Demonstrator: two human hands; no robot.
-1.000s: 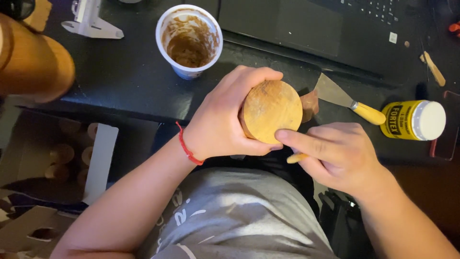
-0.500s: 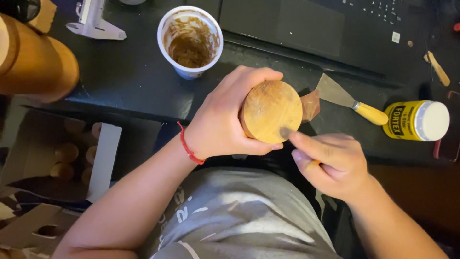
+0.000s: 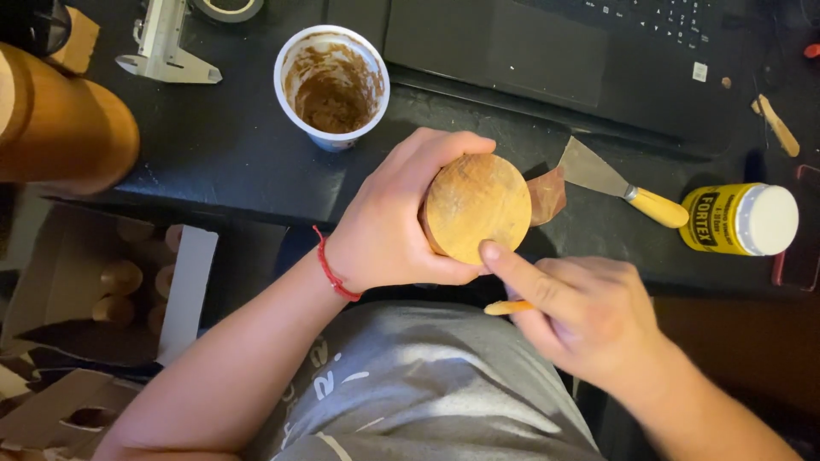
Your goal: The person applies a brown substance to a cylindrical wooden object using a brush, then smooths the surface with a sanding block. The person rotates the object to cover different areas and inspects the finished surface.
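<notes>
Both my forearms are bare, no sleeves reaching the wrists. My left hand (image 3: 397, 226), mid-frame, has a thin red cord bracelet (image 3: 333, 273) around the wrist. My right hand (image 3: 589, 316), lower right of the frame, wears nothing: no ring, no watch, no glove. Short trimmed nails. At bottom centre, my grey T-shirt (image 3: 427, 393) with pale white printed marks, partly creased.

Dim light falls on a black desk (image 3: 231, 162) above cardboard boxes (image 3: 60, 341).
</notes>
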